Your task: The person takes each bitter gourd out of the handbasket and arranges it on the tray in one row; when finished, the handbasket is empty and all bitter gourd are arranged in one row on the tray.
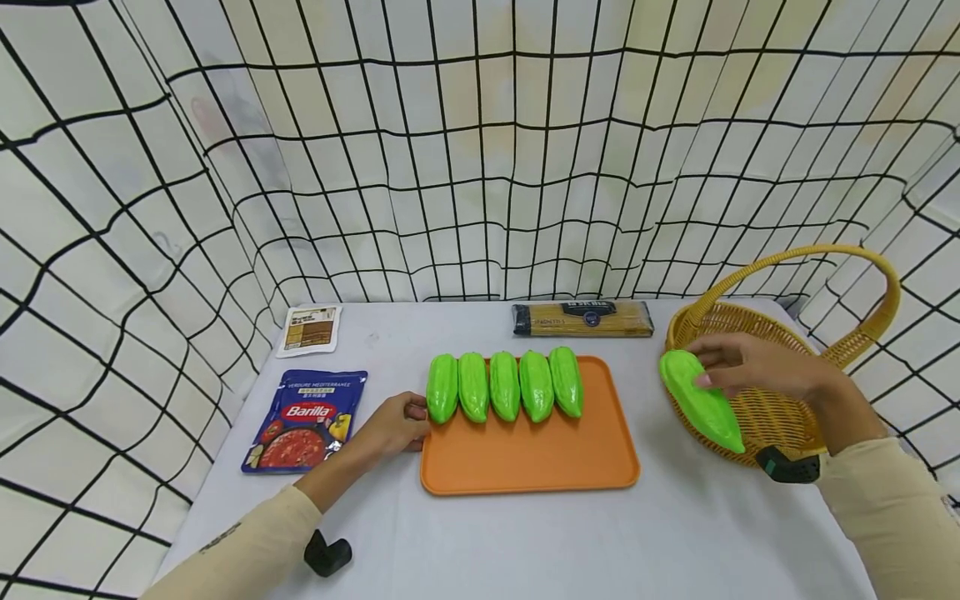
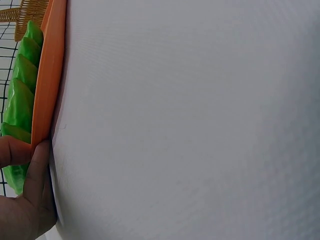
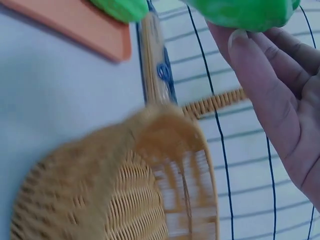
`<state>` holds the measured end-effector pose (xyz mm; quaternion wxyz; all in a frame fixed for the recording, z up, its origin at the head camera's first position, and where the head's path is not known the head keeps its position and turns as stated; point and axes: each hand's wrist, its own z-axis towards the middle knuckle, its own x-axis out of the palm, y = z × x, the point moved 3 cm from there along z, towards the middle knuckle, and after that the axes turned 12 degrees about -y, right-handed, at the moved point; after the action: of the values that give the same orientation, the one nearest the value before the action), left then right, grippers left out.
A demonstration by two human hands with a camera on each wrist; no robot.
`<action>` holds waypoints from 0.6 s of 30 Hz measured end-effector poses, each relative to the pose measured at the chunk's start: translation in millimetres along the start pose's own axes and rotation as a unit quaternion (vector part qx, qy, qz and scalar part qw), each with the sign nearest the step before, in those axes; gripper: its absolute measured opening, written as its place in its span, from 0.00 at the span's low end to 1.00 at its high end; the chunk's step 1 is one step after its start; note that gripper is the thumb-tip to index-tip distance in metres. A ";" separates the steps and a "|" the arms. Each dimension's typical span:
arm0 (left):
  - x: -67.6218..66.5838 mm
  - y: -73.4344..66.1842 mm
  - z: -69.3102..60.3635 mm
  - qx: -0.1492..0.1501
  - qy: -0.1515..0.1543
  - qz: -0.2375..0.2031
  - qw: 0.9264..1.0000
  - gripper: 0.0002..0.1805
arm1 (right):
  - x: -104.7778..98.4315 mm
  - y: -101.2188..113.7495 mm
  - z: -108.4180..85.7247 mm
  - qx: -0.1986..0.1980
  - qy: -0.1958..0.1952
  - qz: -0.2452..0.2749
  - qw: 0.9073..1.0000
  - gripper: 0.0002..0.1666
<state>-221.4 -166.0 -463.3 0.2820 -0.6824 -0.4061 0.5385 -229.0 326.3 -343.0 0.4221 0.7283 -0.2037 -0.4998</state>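
Observation:
My right hand (image 1: 757, 367) holds a bright green, ridged bitter melon (image 1: 702, 400) over the near left side of a wicker basket (image 1: 780, 421). In the right wrist view, the thumb and fingers pinch the bitter melon (image 3: 245, 12) at the top of the picture. On the left, my left hand (image 1: 397, 425) pinches the left rim of an orange tray (image 1: 525, 462). The left wrist view shows the thumb and a finger on either side of the tray's rim (image 2: 48, 85). Several more bitter melons (image 1: 504, 387) lie side by side along the tray's far half.
A pack of spaghetti (image 1: 585, 319) lies behind the tray. To the left are a blue Barilla sauce pouch (image 1: 306, 421) and a small white and brown packet (image 1: 309, 331). The basket's tall handle (image 1: 810, 250) arches over it. Black netting over white cloth borders the white table (image 1: 525, 550).

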 end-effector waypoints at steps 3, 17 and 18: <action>0.4 -0.3 0.4 0.000 0.002 -0.001 1.000 0.26 | 11.1 5.1 6.9 -0.012 0.009 0.011 1.000 0.27; 0.4 0.0 -0.9 -0.002 0.001 0.000 1.000 0.26 | 57.3 17.3 46.9 0.023 -0.028 -0.013 0.999 0.35; 0.3 0.3 -0.8 -0.003 0.001 -0.001 1.000 0.26 | 59.1 17.0 48.9 0.023 -0.035 -0.019 0.999 0.36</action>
<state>-220.5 -165.9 -463.5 0.2812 -0.6830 -0.4081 0.5366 -246.3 254.1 -369.0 0.3885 0.7237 -0.2157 -0.5280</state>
